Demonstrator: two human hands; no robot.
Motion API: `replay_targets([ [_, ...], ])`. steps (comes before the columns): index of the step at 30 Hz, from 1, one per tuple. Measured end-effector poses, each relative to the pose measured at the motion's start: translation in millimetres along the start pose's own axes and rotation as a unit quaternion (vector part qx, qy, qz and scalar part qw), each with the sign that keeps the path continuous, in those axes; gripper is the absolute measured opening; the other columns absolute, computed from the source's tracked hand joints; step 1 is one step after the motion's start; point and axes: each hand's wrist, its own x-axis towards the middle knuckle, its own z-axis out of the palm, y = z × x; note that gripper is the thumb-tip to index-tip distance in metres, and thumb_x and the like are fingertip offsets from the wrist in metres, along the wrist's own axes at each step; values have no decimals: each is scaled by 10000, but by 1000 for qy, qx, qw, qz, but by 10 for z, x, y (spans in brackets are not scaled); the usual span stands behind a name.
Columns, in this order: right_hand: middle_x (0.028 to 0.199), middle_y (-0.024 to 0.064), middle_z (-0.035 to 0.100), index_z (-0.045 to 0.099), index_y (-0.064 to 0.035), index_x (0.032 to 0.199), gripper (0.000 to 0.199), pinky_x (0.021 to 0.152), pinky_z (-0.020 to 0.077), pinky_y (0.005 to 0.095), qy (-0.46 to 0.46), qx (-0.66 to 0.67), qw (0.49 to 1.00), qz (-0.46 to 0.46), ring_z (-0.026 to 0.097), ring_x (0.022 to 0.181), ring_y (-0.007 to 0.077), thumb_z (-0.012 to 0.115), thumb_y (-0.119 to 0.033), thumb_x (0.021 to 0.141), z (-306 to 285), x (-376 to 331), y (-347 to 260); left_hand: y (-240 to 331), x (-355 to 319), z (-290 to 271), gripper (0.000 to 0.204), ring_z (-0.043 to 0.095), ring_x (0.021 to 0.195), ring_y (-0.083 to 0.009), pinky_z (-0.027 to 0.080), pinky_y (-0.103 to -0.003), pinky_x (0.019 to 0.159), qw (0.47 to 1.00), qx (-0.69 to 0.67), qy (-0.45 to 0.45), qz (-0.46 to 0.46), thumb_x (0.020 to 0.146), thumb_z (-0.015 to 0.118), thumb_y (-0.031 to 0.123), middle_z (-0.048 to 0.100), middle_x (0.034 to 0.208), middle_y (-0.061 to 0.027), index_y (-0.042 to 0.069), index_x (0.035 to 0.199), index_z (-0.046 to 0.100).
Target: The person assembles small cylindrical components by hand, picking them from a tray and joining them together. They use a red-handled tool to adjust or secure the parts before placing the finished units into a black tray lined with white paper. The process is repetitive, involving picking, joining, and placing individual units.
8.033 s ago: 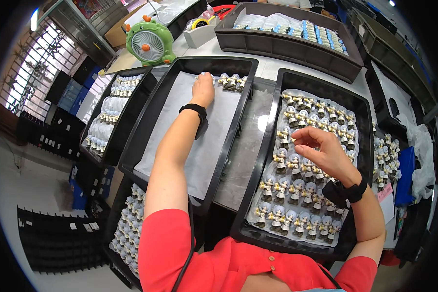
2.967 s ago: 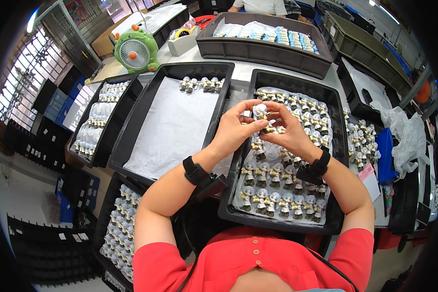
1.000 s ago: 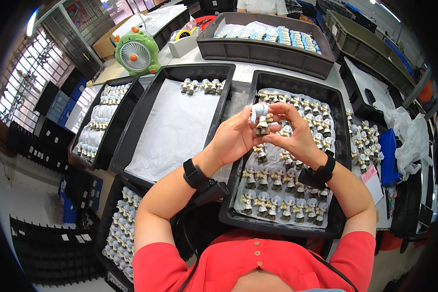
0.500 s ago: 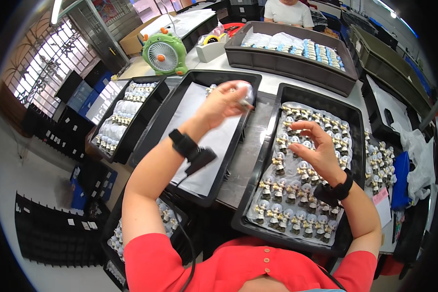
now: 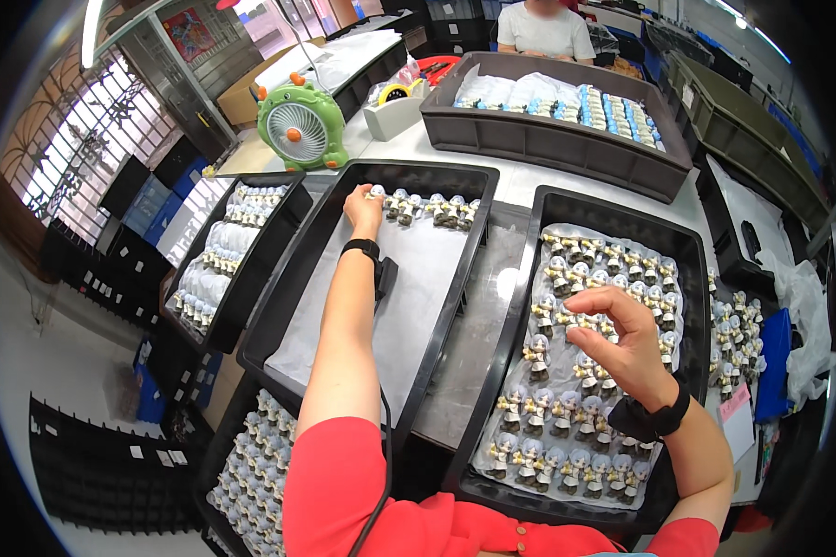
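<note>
My left hand (image 5: pixel 363 210) reaches into the far left corner of the middle black tray (image 5: pixel 441 325). Its fingers close on a small pale-haired figurine (image 5: pixel 377 192) at the left end of a short row. Several more figurines (image 5: pixel 450 213) stand along that tray's far side, on a white lining sheet (image 5: pixel 395 306). My right hand (image 5: pixel 627 339) hovers over the right black tray (image 5: pixel 699 278), thumb and fingers curved apart with nothing visible between them. Rows of like figurines (image 5: pixel 567 469) fill much of that tray on crumpled white sheeting.
A left tray (image 5: pixel 293 218) and a lower tray (image 5: pixel 215 446) hold more figurines. Behind stand a green fan (image 5: pixel 300 125), a tape dispenser (image 5: pixel 395 116) and a brown crate (image 5: pixel 548 139). Loose figurines (image 5: pixel 736 339) lie right, beside a blue bin (image 5: pixel 773 362). A person (image 5: pixel 545 35) sits beyond.
My left hand has moved left from above the middle tray's far right side to its far left corner, carrying a figurine. My right hand stays over the right tray. The view has shifted slightly.
</note>
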Motion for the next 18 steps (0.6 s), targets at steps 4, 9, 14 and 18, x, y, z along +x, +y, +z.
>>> replay_targets([
  [4,938,94,643,631,-21,919,188,813,456,304,-10,-7,1000,22,607,885,203,685,-89,752,29,-2,-32,-29,29,38,323,636,908,-248,482,-334,816,996,-52,-75,-17,731,699,146,660,990,-139,47,1035,656],
  [9,914,89,648,633,-5,906,170,766,472,282,-25,-30,997,62,616,837,174,672,-85,761,32,18,-24,-46,-8,-41,360,625,942,-263,470,-337,840,993,-10,-110,31,749,675,230,653,1005,-148,49,1058,640],
  [14,854,85,652,629,-1,929,196,731,480,277,-50,-65,991,103,621,796,162,664,-116,775,4,29,129,-6,-4,-31,530,566,1029,-342,438,-381,893,980,56,-113,152,712,700,277,603,1071,-213,35,1158,546],
  [18,880,128,646,611,6,943,229,751,485,330,-166,-143,969,115,620,844,243,651,-127,761,-4,-9,208,306,-119,-251,635,489,1115,-359,412,-410,931,976,126,-137,112,699,715,310,450,1228,-275,58,1237,493],
])
